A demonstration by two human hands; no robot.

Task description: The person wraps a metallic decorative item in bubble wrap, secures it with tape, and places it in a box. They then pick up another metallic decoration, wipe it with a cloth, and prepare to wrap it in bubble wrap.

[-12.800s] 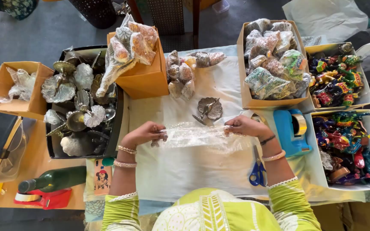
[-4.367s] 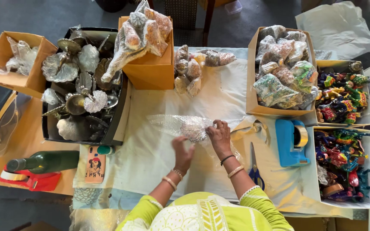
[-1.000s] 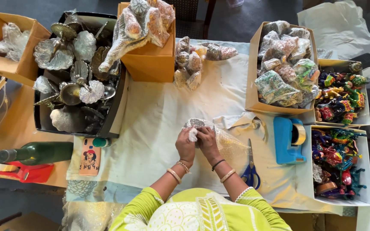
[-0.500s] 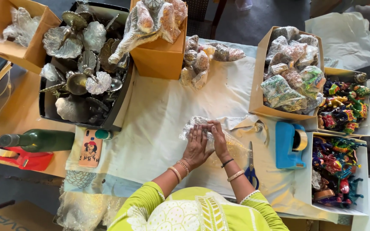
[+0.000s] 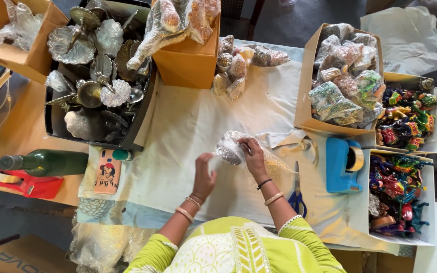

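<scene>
While a small object wrapped in clear plastic (image 5: pixel 230 149) is gripped by the right hand (image 5: pixel 253 155) over the middle of the bench (image 5: pixel 188 126), the left hand (image 5: pixel 204 174) is held just near and left of it, fingers loosely curled and holding nothing. Bare cloth is left open to the left of the hands, as far as the phone (image 5: pixel 106 172) at the cloth's left edge. To the right, scissors (image 5: pixel 296 194) and a blue tape dispenser (image 5: pixel 342 165) are set close by. Far of the hands, room is bounded by an orange box (image 5: pixel 190 63) and a pile of wrapped pieces (image 5: pixel 236 65).
</scene>
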